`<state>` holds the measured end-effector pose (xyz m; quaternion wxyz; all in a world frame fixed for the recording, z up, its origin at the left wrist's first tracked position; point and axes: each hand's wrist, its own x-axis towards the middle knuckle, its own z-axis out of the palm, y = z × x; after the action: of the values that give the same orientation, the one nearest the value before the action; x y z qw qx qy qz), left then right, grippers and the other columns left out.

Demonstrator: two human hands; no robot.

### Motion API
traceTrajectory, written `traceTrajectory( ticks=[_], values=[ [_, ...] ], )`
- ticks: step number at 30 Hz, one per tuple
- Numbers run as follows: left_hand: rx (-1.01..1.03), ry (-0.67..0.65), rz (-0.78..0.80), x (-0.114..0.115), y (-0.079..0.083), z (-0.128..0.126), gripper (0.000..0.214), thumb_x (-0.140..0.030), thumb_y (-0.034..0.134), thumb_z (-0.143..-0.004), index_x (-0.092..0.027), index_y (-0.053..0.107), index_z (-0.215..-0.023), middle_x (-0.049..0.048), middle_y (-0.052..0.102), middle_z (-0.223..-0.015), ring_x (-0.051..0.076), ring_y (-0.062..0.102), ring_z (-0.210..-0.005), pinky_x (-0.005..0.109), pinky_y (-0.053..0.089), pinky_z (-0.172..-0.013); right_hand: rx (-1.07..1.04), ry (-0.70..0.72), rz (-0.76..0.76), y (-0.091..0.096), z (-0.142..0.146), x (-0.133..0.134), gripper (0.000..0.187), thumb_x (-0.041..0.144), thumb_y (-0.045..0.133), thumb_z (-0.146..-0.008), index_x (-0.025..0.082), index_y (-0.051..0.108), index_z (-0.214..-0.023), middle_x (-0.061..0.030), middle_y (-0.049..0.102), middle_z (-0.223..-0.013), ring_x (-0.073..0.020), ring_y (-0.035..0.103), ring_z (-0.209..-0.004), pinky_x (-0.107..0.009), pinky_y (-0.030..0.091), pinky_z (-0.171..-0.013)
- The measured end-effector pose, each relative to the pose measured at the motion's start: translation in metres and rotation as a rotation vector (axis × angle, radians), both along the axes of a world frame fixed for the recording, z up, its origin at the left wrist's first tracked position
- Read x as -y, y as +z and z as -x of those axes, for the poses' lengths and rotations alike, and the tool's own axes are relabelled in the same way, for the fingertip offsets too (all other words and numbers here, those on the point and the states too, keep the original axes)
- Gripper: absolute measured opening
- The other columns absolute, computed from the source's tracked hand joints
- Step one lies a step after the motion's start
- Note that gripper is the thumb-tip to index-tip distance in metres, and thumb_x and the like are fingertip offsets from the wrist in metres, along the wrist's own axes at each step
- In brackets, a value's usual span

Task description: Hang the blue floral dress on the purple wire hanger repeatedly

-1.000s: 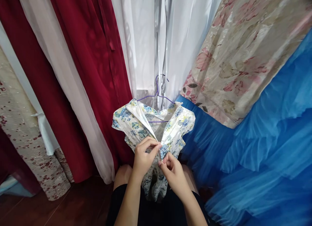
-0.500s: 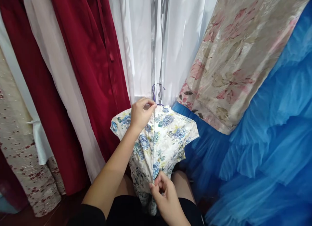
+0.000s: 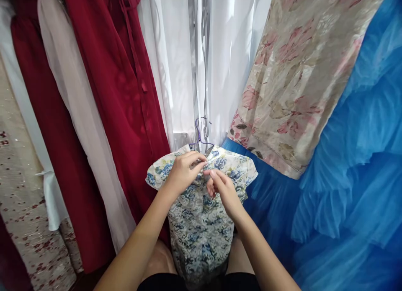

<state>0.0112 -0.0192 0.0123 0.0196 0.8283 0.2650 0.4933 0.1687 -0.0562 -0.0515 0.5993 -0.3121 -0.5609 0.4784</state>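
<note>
A white short-sleeved dress (image 3: 201,232) with blue roses hangs on a purple hanger (image 3: 199,137) and drapes down between my knees. Its neckline stands parted in a V below the hanger. My left hand (image 3: 186,170) is closed in a pinch on the dress near the bottom of that V. Just right of and slightly below it, my right hand (image 3: 221,187) has its thumb and forefinger together and the other fingers curled, close against the fabric. Whatever sits between the right fingertips is too small to make out.
Dark red gowns (image 3: 122,127) and a pale pink one (image 3: 84,132) hang to the left. White fabric (image 3: 232,65) with grey ribbons (image 3: 201,73) hangs behind the hanger. On the right are a beige floral skirt (image 3: 292,81) and ruffled blue tulle (image 3: 348,178).
My right hand has risen from the lower seam of the dress to beside my left hand. The left hand has shifted slightly lower, and the neckline has parted, showing more of the hanger.
</note>
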Motion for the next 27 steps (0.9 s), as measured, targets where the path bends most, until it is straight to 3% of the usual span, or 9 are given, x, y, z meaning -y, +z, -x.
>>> traceTrajectory(
  ticks=[4, 6, 11, 13, 16, 18, 23, 27],
  values=[
    [-0.087, -0.018, 0.024, 0.006, 0.001, 0.003, 0.026, -0.007, 0.053, -0.092, -0.021, 0.069, -0.106, 0.0040, 0.072, -0.101, 0.019, 0.068, -0.094, 0.033, 0.053, -0.086, 0.031, 0.001, -0.092, 0.027, 0.009, -0.027, 0.043, 0.060, 0.066, -0.083, 0.021, 0.055, -0.070, 0.0038, 0.053, -0.049, -0.0108, 0.044, -0.044, -0.025, 0.033, -0.047],
    [-0.087, -0.019, 0.005, 0.008, 0.001, 0.004, 0.027, -0.008, 0.050, -0.094, -0.021, 0.068, -0.109, 0.0044, 0.072, -0.105, 0.019, 0.067, -0.097, 0.034, 0.053, -0.089, 0.065, -0.028, -0.142, 0.027, 0.009, -0.031, 0.040, 0.057, 0.068, -0.082, 0.020, 0.057, -0.069, 0.0050, 0.051, -0.046, -0.0104, 0.042, -0.042, -0.025, 0.032, -0.046],
    [-0.071, 0.004, -0.118, 0.006, 0.007, 0.003, 0.028, -0.004, 0.045, -0.093, -0.020, 0.068, -0.093, 0.0033, 0.063, -0.094, 0.016, 0.062, -0.086, 0.029, 0.050, -0.078, 0.204, -0.118, -0.173, 0.021, 0.010, -0.037, 0.037, 0.047, 0.066, -0.083, 0.020, 0.054, -0.061, 0.0033, 0.051, -0.045, -0.0099, 0.040, -0.041, -0.024, 0.025, -0.043],
    [-0.107, -0.006, -0.083, 0.005, 0.012, 0.005, 0.030, -0.004, 0.043, -0.093, -0.021, 0.068, -0.097, 0.0038, 0.063, -0.098, 0.017, 0.062, -0.091, 0.030, 0.049, -0.081, 0.212, -0.107, -0.152, 0.021, 0.011, -0.042, 0.038, 0.045, 0.067, -0.082, 0.020, 0.051, -0.058, 0.0027, 0.051, -0.044, -0.0100, 0.040, -0.041, -0.025, 0.026, -0.044],
    [-0.126, 0.024, 0.036, 0.003, 0.016, 0.011, 0.025, -0.015, 0.046, -0.099, -0.022, 0.063, -0.115, 0.0053, 0.065, -0.107, 0.020, 0.062, -0.100, 0.034, 0.049, -0.089, 0.124, -0.087, -0.133, 0.026, 0.011, -0.045, 0.033, 0.046, 0.068, -0.082, 0.018, 0.060, -0.066, 0.0029, 0.052, -0.047, -0.0110, 0.043, -0.042, -0.025, 0.032, -0.046],
    [-0.151, 0.060, 0.078, 0.000, 0.011, 0.013, 0.020, -0.020, 0.047, -0.100, -0.021, 0.063, -0.112, 0.0058, 0.065, -0.105, 0.022, 0.062, -0.098, 0.035, 0.049, -0.088, 0.108, -0.082, -0.157, 0.027, 0.010, -0.045, 0.032, 0.047, 0.068, -0.083, 0.017, 0.064, -0.072, 0.0033, 0.052, -0.049, -0.0111, 0.043, -0.044, -0.025, 0.032, -0.047],
    [-0.118, 0.189, 0.056, -0.010, -0.011, 0.007, 0.021, -0.018, 0.042, -0.100, -0.019, 0.058, -0.087, 0.0054, 0.061, -0.090, 0.021, 0.059, -0.086, 0.033, 0.045, -0.080, 0.251, -0.167, -0.239, 0.014, 0.013, -0.051, 0.028, 0.040, 0.064, -0.086, 0.017, 0.063, -0.070, 0.0019, 0.053, -0.052, -0.0121, 0.044, -0.048, -0.026, 0.029, -0.048],
    [0.001, 0.196, 0.045, -0.018, -0.007, 0.008, 0.022, -0.024, 0.040, -0.102, -0.019, 0.057, -0.089, 0.0048, 0.060, -0.088, 0.020, 0.058, -0.085, 0.032, 0.044, -0.080, 0.281, -0.197, -0.127, -0.003, 0.012, -0.069, 0.028, 0.041, 0.066, -0.081, 0.018, 0.062, -0.065, 0.0003, 0.056, -0.052, -0.0132, 0.046, -0.049, -0.026, 0.031, -0.049]
  ],
)
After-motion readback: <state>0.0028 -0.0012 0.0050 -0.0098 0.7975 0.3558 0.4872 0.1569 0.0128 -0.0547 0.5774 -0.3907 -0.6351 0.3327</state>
